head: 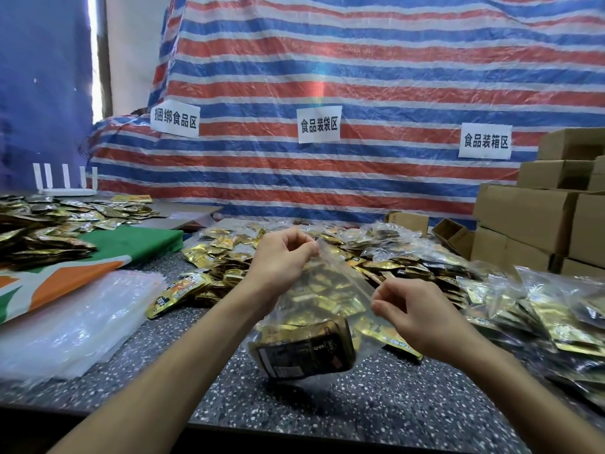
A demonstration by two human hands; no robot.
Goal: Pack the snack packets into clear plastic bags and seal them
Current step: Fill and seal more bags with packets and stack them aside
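Note:
I hold a clear zip bag above the speckled table, with several gold and black snack packets sunk into its lower end. My left hand pinches the far end of the bag's zip strip. My right hand pinches the near end of the same strip. The strip runs taut and slanted between them. A big loose heap of gold snack packets lies on the table behind the bag.
A stack of empty clear bags lies at the left, beside a green and orange cloth and more packets. Filled bags pile up at the right. Cardboard boxes stand at the back right. A striped tarp with paper signs hangs behind.

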